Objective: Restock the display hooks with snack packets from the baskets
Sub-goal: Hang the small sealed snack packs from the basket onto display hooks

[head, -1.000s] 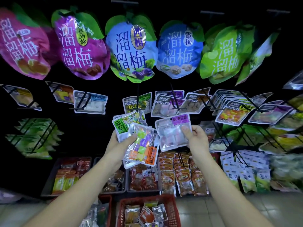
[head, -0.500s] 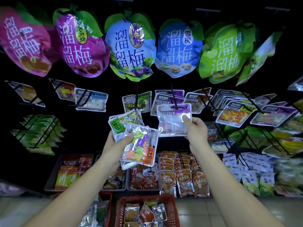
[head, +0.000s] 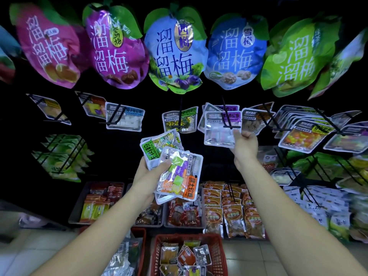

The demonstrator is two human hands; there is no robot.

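Right hand point(head: 244, 145), centre right of frame, pinched lower right corner of clear, purple-labelled packet point(head: 220, 132); black wire hook point(head: 226, 114) crossed packet's top. Left hand point(head: 147, 172), centre, gripped fanned stack of glossy foil packets point(head: 179, 176), at least three. Five large rounded, leaf-topped pouches point(head: 175, 56) across top. Two red lattice plastic baskets point(head: 220, 255) at bottom, crinkly packets inside.

a black display wall point(head: 119, 156) above a pale tiled floor point(head: 249, 255), dimly lit.
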